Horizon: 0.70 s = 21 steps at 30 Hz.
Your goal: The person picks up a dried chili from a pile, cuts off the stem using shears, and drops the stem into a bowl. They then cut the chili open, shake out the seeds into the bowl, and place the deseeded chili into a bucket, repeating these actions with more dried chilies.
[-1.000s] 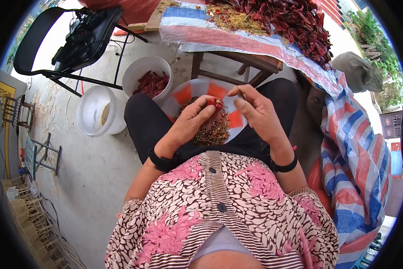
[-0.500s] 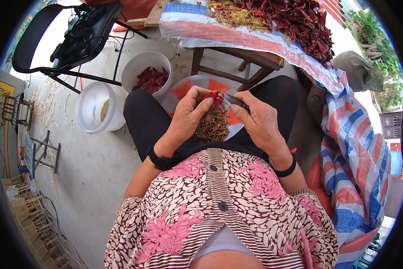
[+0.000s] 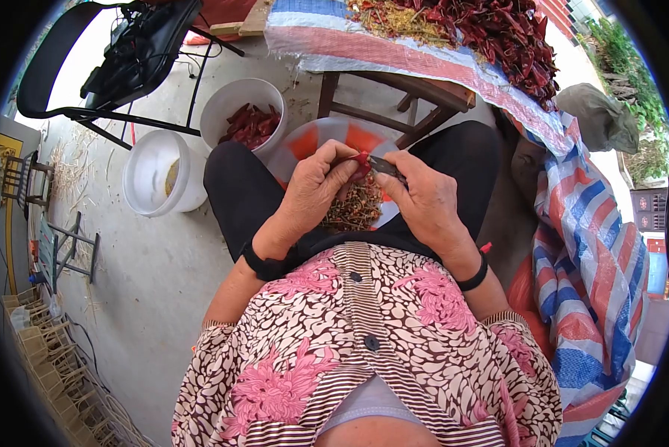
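Observation:
Between the fingers of my left hand (image 3: 314,188) is a dried red chili pepper (image 3: 360,159), its end turned toward my right hand (image 3: 426,192). That hand is closed around a small dark-bladed knife (image 3: 385,167), whose blade meets the end of the pepper. Just beneath, a white-and-orange basin (image 3: 311,138) sits between my knees, with a heap of chili stems and bits (image 3: 352,212) inside. My hands hide part of the basin.
A white bucket with red chilies (image 3: 226,97) stands ahead left, beside a whitish bucket (image 3: 137,182). Striped sheeting (image 3: 305,45) covers a table bearing piled dried chilies (image 3: 509,45) and hangs down on my right. A black chair (image 3: 44,82) stands far left.
The knife has come closer to the chili, its blade now at the pepper's end. Both hands stay nearly in place, and the view has shifted slightly.

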Each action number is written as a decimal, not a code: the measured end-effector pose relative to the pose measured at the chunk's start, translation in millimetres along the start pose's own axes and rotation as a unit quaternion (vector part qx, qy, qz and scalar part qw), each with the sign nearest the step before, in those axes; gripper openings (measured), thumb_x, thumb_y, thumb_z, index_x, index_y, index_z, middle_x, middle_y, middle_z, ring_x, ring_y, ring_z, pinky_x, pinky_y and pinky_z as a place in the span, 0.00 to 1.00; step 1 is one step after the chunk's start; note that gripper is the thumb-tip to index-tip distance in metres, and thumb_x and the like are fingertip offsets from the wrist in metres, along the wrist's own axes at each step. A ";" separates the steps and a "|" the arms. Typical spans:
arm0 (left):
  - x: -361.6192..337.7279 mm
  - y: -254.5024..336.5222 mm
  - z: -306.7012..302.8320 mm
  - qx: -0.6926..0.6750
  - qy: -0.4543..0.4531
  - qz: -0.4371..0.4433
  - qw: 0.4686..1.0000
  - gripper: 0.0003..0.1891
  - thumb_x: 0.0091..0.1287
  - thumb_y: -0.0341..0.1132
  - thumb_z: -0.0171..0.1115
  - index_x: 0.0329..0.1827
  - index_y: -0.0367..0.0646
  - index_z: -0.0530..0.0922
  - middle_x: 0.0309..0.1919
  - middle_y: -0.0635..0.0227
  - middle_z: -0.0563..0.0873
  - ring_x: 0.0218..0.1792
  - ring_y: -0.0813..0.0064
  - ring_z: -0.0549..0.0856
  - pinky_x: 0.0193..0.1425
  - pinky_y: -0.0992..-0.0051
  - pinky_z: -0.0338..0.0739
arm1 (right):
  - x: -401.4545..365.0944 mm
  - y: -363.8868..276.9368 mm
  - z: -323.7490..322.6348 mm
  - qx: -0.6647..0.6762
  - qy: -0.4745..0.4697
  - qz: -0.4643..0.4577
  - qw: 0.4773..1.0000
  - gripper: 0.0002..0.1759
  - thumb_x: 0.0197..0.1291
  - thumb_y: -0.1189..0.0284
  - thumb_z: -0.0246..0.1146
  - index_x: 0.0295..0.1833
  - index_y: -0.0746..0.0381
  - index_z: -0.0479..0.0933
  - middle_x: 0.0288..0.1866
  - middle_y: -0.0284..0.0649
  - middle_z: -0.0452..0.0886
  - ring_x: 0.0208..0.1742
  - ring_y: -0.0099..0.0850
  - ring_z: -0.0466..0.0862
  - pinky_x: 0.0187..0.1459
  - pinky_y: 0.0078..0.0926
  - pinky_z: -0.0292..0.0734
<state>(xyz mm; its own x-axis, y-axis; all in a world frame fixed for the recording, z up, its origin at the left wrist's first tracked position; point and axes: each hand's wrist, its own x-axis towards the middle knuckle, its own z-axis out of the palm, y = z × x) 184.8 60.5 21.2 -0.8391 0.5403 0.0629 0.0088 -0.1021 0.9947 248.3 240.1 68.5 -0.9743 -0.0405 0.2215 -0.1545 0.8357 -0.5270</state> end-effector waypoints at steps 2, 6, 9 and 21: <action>2.3 -2.0 -1.0 -0.001 -0.004 -0.001 1.000 0.06 0.74 0.33 0.55 0.46 0.40 0.74 0.30 0.77 0.79 0.25 0.92 0.72 0.27 0.88 0.65 | 0.9 1.1 4.9 -0.007 0.023 -0.022 0.999 0.15 0.60 0.64 0.64 0.49 0.59 0.77 0.40 0.43 0.83 0.36 0.43 0.84 0.35 0.35 0.78; 2.6 -10.8 1.7 -0.045 -0.018 -0.013 0.999 0.06 0.74 0.34 0.55 0.44 0.41 0.74 0.32 0.78 0.79 0.26 0.93 0.73 0.27 0.90 0.64 | -1.0 9.6 15.4 0.051 -0.006 0.009 0.999 0.13 0.62 0.65 0.63 0.48 0.61 0.76 0.37 0.39 0.84 0.33 0.37 0.85 0.33 0.31 0.77; -2.1 -9.8 2.2 -0.126 -0.026 -0.056 0.990 0.06 0.74 0.35 0.55 0.45 0.42 0.73 0.33 0.78 0.78 0.27 0.93 0.73 0.27 0.91 0.64 | -0.9 22.4 35.4 0.397 -0.046 0.037 0.916 0.12 0.67 0.65 0.60 0.48 0.62 0.75 0.30 0.31 0.79 0.25 0.24 0.79 0.27 0.22 0.71; -3.0 -9.9 11.3 -0.149 0.006 -0.008 0.989 0.09 0.75 0.36 0.53 0.51 0.42 0.70 0.36 0.73 0.80 0.30 0.91 0.72 0.29 0.90 0.64 | -6.9 18.2 27.7 0.793 -0.191 0.247 0.524 0.13 0.74 0.61 0.50 0.47 0.60 0.71 0.23 0.26 0.65 0.13 0.13 0.58 0.16 0.13 0.53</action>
<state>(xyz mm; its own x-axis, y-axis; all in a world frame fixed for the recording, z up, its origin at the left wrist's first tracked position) 193.3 69.3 12.1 -0.8439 0.5347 0.0437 -0.1645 -0.3355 0.9276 247.6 240.4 34.6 -0.8746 -0.3934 -0.2833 0.4846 -0.6969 -0.5286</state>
